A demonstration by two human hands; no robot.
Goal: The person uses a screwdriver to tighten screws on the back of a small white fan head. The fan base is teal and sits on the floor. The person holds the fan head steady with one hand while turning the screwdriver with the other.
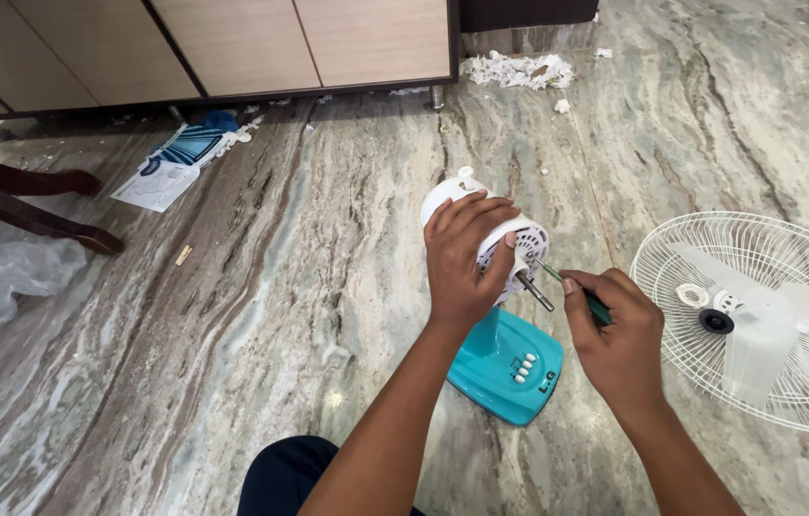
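Left hand [467, 263] is clamped over the top of the white fan motor housing [510, 239], fingers wrapped round its vented shell, steadying it on its stand above the teal base [505, 368]. Right hand [615, 330] is closed round a green-handled screwdriver [576, 291], tip angled in toward the front of the housing, just beside the bare metal shaft [534, 291] that sticks out there. The whole unit stands on the marble floor [261, 315], roughly mid-floor, with the person's dark-clad knee [285, 473] at the near edge.

By the look of it, this is the screw-work stage at the motor's face: the tip is close in, though whether it is seated in a screw head is too small to tell. The next move, I'd judge, calls for a firm hold from the left and the driver kept square to the screw (a slip here would skate straight across the plastic vents).

Off to the right edge lies the white wire grille [758, 315] with the pale blade [758, 334] resting in it, well apart from the motor.
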